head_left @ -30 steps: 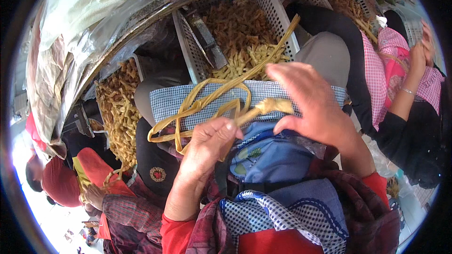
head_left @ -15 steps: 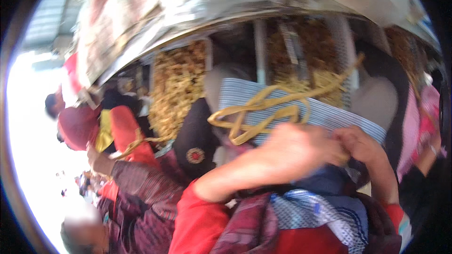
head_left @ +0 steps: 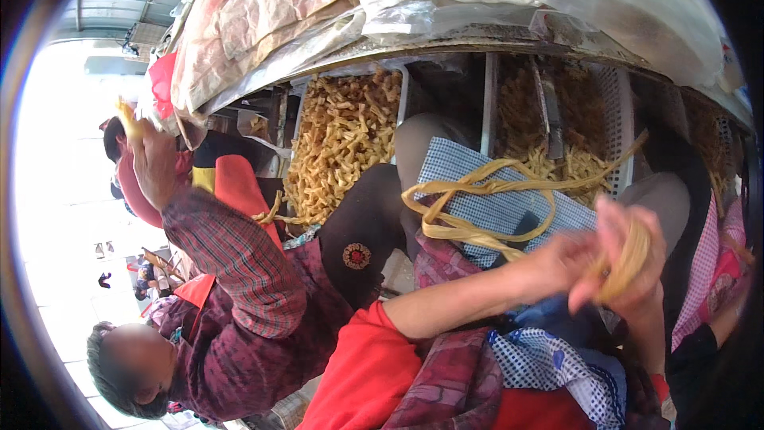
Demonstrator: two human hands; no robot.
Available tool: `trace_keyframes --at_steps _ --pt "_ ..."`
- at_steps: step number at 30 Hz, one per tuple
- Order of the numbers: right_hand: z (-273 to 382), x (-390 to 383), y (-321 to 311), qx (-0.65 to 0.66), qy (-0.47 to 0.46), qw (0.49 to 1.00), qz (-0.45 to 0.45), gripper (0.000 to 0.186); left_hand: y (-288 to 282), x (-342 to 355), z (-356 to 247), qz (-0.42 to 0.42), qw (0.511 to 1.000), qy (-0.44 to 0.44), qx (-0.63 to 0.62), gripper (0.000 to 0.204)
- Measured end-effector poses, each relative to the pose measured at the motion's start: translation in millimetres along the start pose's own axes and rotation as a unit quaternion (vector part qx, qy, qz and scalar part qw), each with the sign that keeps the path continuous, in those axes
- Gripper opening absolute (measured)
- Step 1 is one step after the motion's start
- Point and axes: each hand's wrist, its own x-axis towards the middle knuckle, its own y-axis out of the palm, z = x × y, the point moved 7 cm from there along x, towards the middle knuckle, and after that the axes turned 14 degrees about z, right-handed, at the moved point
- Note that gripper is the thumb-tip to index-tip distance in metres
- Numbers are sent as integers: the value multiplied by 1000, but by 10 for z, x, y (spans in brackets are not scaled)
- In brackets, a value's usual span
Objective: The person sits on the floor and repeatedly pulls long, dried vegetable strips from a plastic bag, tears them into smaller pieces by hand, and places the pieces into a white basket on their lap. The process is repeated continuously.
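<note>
My left hand [head_left: 561, 263] and my right hand [head_left: 641, 251] meet over my lap at lower right, both closed around a folded bundle of yellow strip [head_left: 621, 271]; motion blurs their fingers. Just above them, long loops of the same strip [head_left: 469, 187] lie across a blue-checked cloth [head_left: 442, 159] over my knees and trail toward a crate [head_left: 625, 127] of brown and yellow knotted pieces, which has a metal bar [head_left: 549, 103] in it.
A second crate [head_left: 342, 135] of knotted pieces stands left of my knees. A co-worker [head_left: 231, 310] in plaid sits at left, an arm raised with yellow strip. A pink-checked person [head_left: 716, 263] is at right. A plastic-covered table edge [head_left: 446, 40] crosses above.
The view has swung left, bringing more of the left co-worker in. That co-worker's hand has risen. My right hand, spread a second ago, has closed on the strip beside my left.
</note>
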Motion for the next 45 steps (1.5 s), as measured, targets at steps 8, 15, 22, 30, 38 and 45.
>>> trace_keyframes --at_steps 8,15,22,30,38,45 --pt "-88 114 312 18 50 998 15 35 -145 -308 -1014 -112 767 103 623 27" --pt "-542 6 456 688 251 661 -163 34 -172 -505 -780 -136 789 133 584 25" --pt "-742 -35 -70 787 6 583 -202 29 -386 -333 -705 -72 923 -90 368 57" --pt "-1087 164 367 484 229 835 -128 23 -844 -434 -967 -187 917 -79 343 34" --pt "-1663 757 814 132 336 932 13 23 -1652 -261 -742 -351 882 -103 298 24" --pt "-614 234 408 59 115 991 -33 68 -707 -670 -742 -199 765 26 612 10"
